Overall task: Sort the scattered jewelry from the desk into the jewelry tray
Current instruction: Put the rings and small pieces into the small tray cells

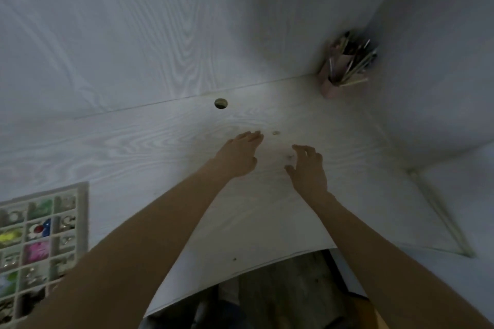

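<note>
Both bare forearms fill the near foreground, reaching forward over the pale wood-grain desk (133, 147), which spans most of the view and meets a matching back panel along a seam. Jewelry tray (83, 211) sits at the desk's left edge, partly cut off by the frame and partly hidden by the left forearm; it is a grid of small compartments holding blurred items, among them green, yellow, pink and blue-red pieces and several metallic ones, too soft to identify. Pink holder (334, 88) stands in the far right corner against the wall, packed with upright brushes or pencils. Left hand (236, 156) lies low over the desk centre, fingers extended forward and close together, thumb out to the side, nothing held. Right hand (307, 165) is just beside it, apart from it, fingers spread and slightly bent, thumb turned inward, nothing held. Round cable hole (220, 103) is cut in the desk near the back seam, beyond the left hand. Small pale ring-like piece (276, 132) lies on the desk just beyond the left fingertips, not touched. Another tiny dark item (289, 156) lies between thumb and fingers of the right hand; contact cannot be told
</note>
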Motion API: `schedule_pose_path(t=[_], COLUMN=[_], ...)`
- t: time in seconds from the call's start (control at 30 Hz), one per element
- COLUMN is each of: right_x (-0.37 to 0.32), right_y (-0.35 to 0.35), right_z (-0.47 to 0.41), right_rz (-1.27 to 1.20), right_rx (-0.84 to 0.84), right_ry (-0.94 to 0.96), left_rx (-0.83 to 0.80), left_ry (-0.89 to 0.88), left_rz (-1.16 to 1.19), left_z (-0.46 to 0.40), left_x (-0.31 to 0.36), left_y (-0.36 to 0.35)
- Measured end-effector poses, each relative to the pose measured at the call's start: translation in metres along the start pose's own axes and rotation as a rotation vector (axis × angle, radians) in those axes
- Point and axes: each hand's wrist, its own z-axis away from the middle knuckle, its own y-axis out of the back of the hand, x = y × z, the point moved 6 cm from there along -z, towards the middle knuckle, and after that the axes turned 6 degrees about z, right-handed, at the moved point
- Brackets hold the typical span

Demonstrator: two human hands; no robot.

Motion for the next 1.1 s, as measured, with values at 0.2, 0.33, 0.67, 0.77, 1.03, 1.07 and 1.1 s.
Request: schedule_pose_path(t=[0.2, 0.33, 0.67, 0.77, 1.03, 1.07, 1.1], right_x=[0.014, 0.014, 0.007, 0.000, -0.003, -0.011, -0.017], right_y=[-0.005, -0.007, -0.020, -0.023, -0.043, -0.044, -0.044], right_z=[-0.026, -0.040, -0.053, -0.047, -0.015, -0.009, -0.004], right_rz=[0.029, -0.048, -0.058, -0.111, -0.867, -0.992, -1.140], right_rx=[-0.063, -0.041, -0.158, -0.187, -0.354, -0.394, -0.434], right_ry=[0.022, -0.017, 0.027, 0.046, -0.293, -0.305, -0.316], left_rx=[-0.019, 0.017, 0.293, 0.349, 0.395, 0.388, 0.358], left_ry=[-0.033, -0.036, -0.210, -0.173, 0.098, 0.180, 0.266], left_rz=[-0.175, -0.287, -0.390, -0.401, -0.094, 0.097, 0.323], left_z=[-0.051, -0.061, -0.052, -0.042, -0.017, -0.008, -0.002], left_x=[0.018, 0.027, 0.037, 0.030, -0.012, -0.021, -0.027], left_y=[-0.018, -0.031, -0.012, -0.010, -0.016, -0.015, -0.016])
